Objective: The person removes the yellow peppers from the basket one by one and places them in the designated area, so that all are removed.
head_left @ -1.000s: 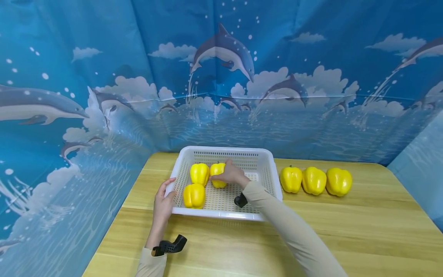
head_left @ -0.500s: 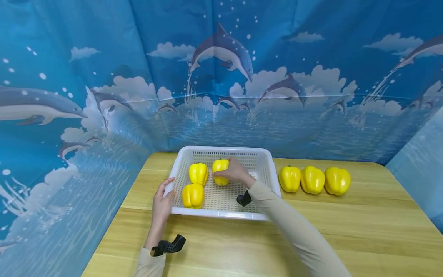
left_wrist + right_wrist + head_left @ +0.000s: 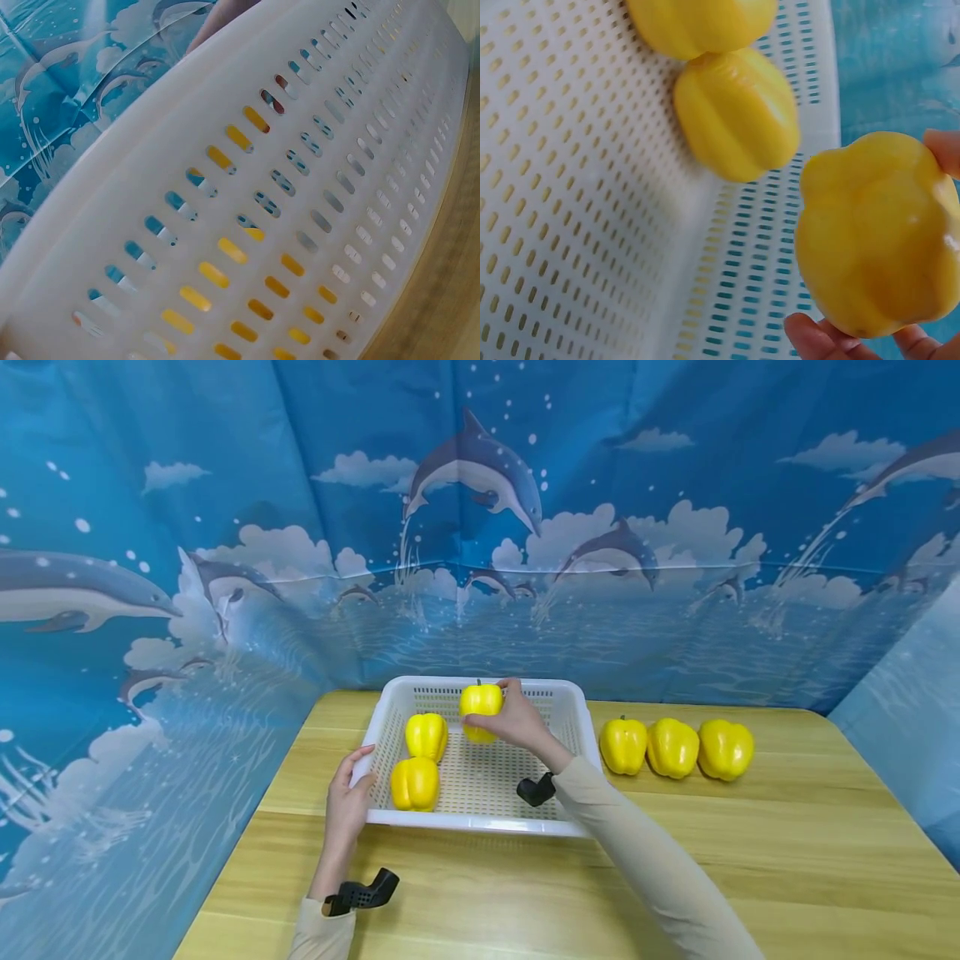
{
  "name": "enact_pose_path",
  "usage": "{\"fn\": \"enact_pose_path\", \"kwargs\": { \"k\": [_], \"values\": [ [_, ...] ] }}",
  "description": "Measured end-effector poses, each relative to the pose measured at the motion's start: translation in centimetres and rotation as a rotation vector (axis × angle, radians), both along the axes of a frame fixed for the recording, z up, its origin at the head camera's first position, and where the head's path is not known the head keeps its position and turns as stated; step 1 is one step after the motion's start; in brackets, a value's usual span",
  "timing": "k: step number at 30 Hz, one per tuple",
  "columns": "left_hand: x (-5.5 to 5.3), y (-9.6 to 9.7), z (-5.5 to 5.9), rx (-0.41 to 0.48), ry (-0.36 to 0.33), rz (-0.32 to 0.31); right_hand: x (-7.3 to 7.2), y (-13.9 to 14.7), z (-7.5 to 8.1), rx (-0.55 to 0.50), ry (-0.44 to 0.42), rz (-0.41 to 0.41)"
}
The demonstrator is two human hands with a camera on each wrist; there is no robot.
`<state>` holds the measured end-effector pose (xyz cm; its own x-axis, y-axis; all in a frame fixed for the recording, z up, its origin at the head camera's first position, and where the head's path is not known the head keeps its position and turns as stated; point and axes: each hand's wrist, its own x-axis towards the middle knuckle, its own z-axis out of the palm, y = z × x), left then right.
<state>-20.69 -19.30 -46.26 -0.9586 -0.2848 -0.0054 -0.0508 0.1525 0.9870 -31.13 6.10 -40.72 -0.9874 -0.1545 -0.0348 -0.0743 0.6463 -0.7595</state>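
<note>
My right hand (image 3: 517, 718) grips a yellow bell pepper (image 3: 481, 700) by its sides, raised over the back part of a white slotted plastic basket (image 3: 480, 822). In the right wrist view the held bell pepper (image 3: 877, 236) fills the lower right, with fingertips (image 3: 814, 337) against its underside. My left hand (image 3: 347, 806) holds the basket's left rim, thumb towards the inside. Two more yellow bell peppers, a rear one (image 3: 426, 737) and a front one (image 3: 415, 783), lie in the basket's left part. The left wrist view shows the basket wall (image 3: 247, 180) close up, yellow showing through its slots.
Right of the basket, three yellow bell peppers (image 3: 672, 748) stand in a row on the wooden table (image 3: 675, 835). Behind the table hangs a blue curtain (image 3: 315, 635) printed with dolphins.
My right hand has lifted the bell pepper up from the basket floor, away from the two others and towards the back. The left hand has stayed on the rim.
</note>
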Motion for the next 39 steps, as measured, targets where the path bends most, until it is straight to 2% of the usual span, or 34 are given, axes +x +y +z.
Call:
{"fn": "enact_pose_path", "kwargs": {
  "k": [13, 21, 26, 32, 39],
  "values": [
    [-0.1, 0.1, 0.0, -0.003, -0.01, 0.003, 1.9, 1.9, 1.3, -0.103, 0.096, -0.032],
    [-0.1, 0.0, -0.1, -0.008, -0.01, 0.013, 2.9, 3.5, 2.2, -0.18, 0.151, -0.024],
    [0.0, 0.1, -0.2, -0.006, -0.005, 0.008, 3.6, 4.8, 2.5, -0.203, 0.187, -0.068],
    [0.2, 0.0, -0.1, -0.002, -0.012, 0.005, 4.2, 6.4, 2.2, -0.258, 0.241, -0.124],
    [0.2, 0.1, 0.1, 0.0, -0.024, 0.004, 5.0, 8.4, 2.2, -0.28, 0.252, -0.168]
  ]
}}
